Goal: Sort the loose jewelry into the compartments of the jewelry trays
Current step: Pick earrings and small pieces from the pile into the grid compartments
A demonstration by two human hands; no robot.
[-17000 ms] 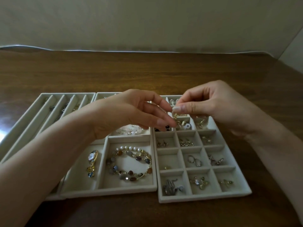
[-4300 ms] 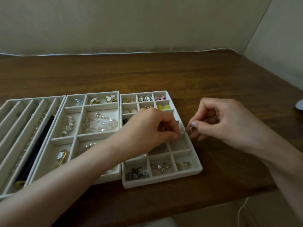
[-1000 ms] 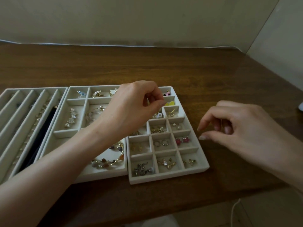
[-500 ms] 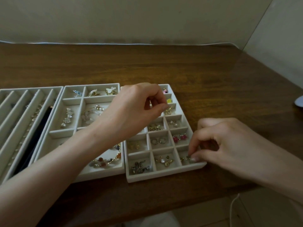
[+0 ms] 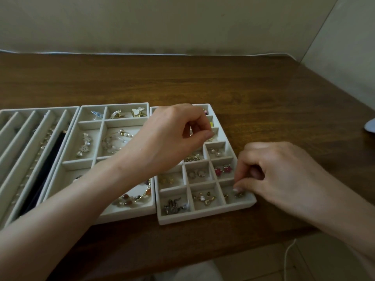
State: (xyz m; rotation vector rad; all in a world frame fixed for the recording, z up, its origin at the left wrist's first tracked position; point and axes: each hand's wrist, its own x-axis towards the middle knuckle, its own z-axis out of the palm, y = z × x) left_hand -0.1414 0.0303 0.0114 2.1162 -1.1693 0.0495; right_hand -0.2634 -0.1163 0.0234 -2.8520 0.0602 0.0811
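Slotted tray [image 5: 30,142], far left: long channels holding chains and a dark strap. Middle tray [image 5: 92,165], touching it: bracelets and butterfly pieces in larger compartments. Left hand [image 5: 172,138]: reached across the middle tray to the far end of the grid tray [image 5: 203,217], fingers curled, thumb and forefinger tips pressed together; whether a piece sat between them could not be told. Small earring [image 5: 240,194]: lay on the floor of the grid tray's nearest right-hand corner compartment, a second small piece just to its left. Right hand [image 5: 278,173]: came in from the right over the tray wall, fingers curled, thumb tip touching the small earring; whether the hand gripped it could not be told. The piece lay directly under those tips, so the right hand was much nearer and the left was well apart.
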